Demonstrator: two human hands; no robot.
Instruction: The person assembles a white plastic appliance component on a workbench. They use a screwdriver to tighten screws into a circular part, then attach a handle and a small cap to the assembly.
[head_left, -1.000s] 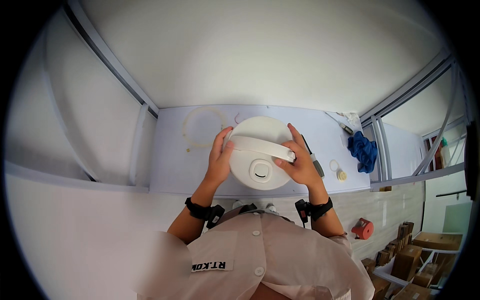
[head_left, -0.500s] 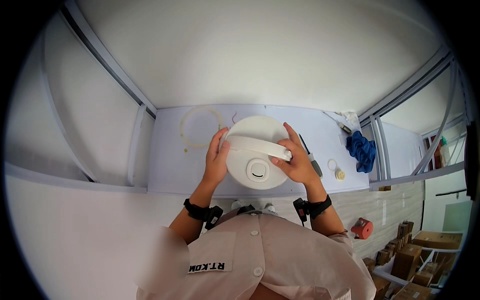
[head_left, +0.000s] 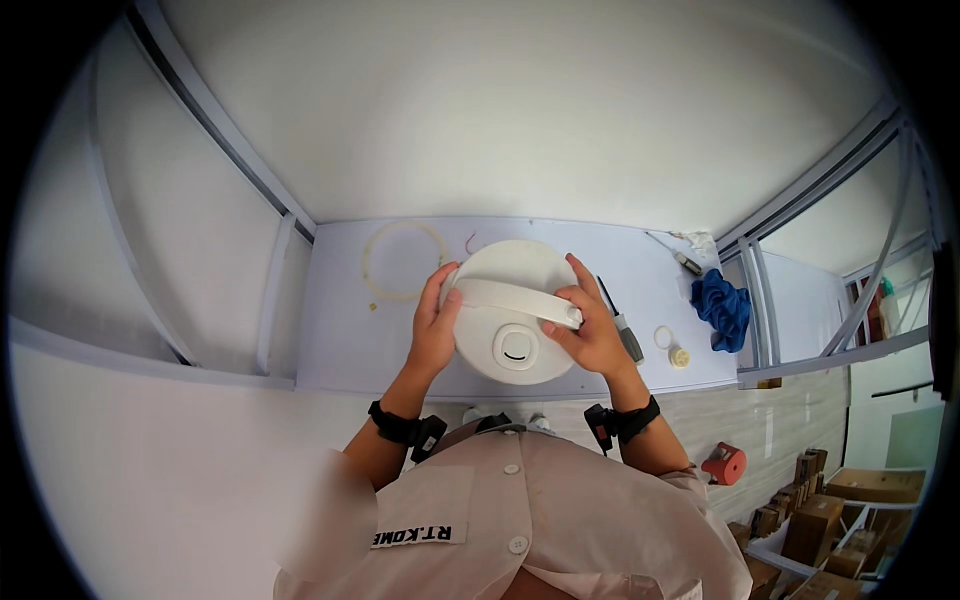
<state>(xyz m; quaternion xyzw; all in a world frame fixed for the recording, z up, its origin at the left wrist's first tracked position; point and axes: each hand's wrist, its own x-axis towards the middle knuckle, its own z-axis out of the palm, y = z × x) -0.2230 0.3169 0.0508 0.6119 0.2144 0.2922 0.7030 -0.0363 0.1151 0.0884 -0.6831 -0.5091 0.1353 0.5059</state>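
Observation:
Both my hands hold a white round appliance (head_left: 530,262), which looks like a small rice cooker, over the table. A curved white carrying handle (head_left: 515,296) crosses its top, and a squarish button (head_left: 516,346) sits on the near part. My left hand (head_left: 434,318) is closed around the left edge, with its thumb by that end of the handle. The right side is gripped by my right hand (head_left: 592,325), thumb and fingers around the handle's right end. The appliance's underside is hidden.
On the white table (head_left: 350,350) lie a thin yellowish ring (head_left: 367,262), a grey-handled screwdriver (head_left: 628,340), a second screwdriver (head_left: 687,262), a blue cloth (head_left: 722,310), a small pale roll (head_left: 679,357) and a ring (head_left: 663,337). A red stool (head_left: 726,463) and cardboard boxes (head_left: 812,522) stand at lower right.
The view has shifted slightly, so everything on the table appears a little lower. Both hands keep the same hold on the appliance.

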